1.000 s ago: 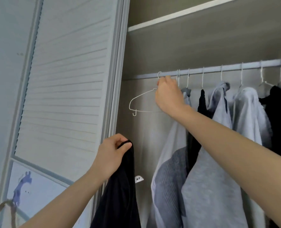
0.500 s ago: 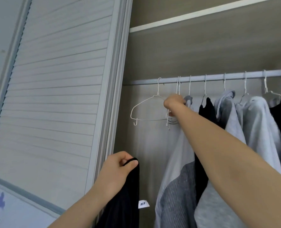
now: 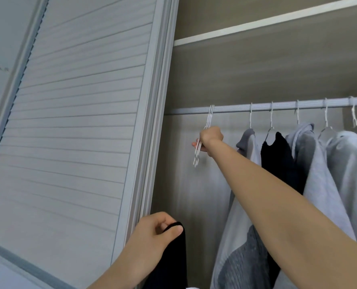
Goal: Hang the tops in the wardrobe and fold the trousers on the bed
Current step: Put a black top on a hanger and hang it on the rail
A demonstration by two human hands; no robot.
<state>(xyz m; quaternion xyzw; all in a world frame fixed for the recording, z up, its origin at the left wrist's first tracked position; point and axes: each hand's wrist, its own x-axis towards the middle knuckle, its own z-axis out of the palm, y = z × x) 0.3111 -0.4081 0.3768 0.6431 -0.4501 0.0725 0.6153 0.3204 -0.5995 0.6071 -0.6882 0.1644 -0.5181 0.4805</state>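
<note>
Door (image 3: pixel 75 126), left. Rail (image 3: pixel 277 107), far, hung with tops. Black top (image 3: pixel 171 259), near: soft, limp, likely light; your left hand (image 3: pixel 152 234) pinches its edge. Take its shoulders. Hangers (image 3: pixel 202 138): thin, stiff wire; your right hand (image 3: pixel 210 139) grips them.

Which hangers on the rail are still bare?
Only the white hangers at the rail's far left end, gripped by the right hand. Every hanger to their right carries a garment.
</note>
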